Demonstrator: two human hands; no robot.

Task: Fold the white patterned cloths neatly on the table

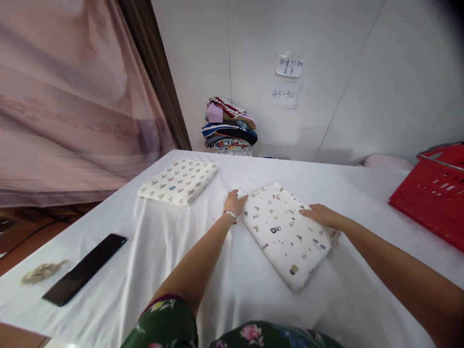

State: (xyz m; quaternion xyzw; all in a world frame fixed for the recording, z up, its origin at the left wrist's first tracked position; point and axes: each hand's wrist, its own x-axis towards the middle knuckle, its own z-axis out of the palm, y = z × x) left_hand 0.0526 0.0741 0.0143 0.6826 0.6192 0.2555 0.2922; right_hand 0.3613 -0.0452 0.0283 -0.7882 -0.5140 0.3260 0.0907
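A folded white cloth with small printed motifs lies at an angle on the white-covered table. My left hand, a silver bracelet at its wrist, is at the cloth's upper left edge. Its fingers are apart, and the thumb side meets the edge. Over the cloth's right edge reaches my right hand, gripping there with fingertips on the top face; its other fingers are partly hidden. A second folded cloth, cream with rows of grey-green motifs, sits flat at the far left.
On the table's left are a black phone-like slab and a small beige bundle. A red plastic basket stands at the right. Behind the far edge rises a pile of folded fabrics. A pink curtain hangs at left.
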